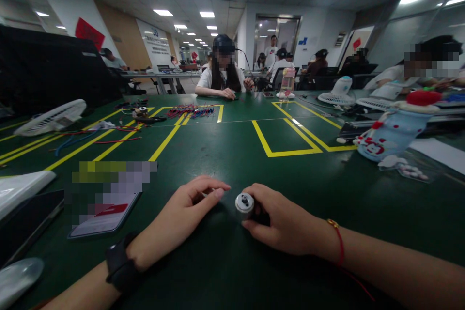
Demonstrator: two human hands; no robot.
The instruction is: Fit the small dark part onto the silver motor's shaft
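Note:
A small silver metal cylinder (244, 206), with a dark shaft at its top, stands near the middle of the green table (214, 261). My right hand (278, 218) grips it from the right, thumb in front and index finger behind. To its left, my left hand (189, 215) rests on the tabletop, thumb and fingers apart and nothing between them. A gap separates my left hand from the cylinder. The undersides of both hands are hidden.
Left of my hands lie a phone (109, 208) and a white mouse (20, 276). Farther off are wires (192, 111), a white fan (53, 117) and a pink-topped bottle (288, 82). A blue cup (394, 131) stands at right. Across the table sits a person (221, 77).

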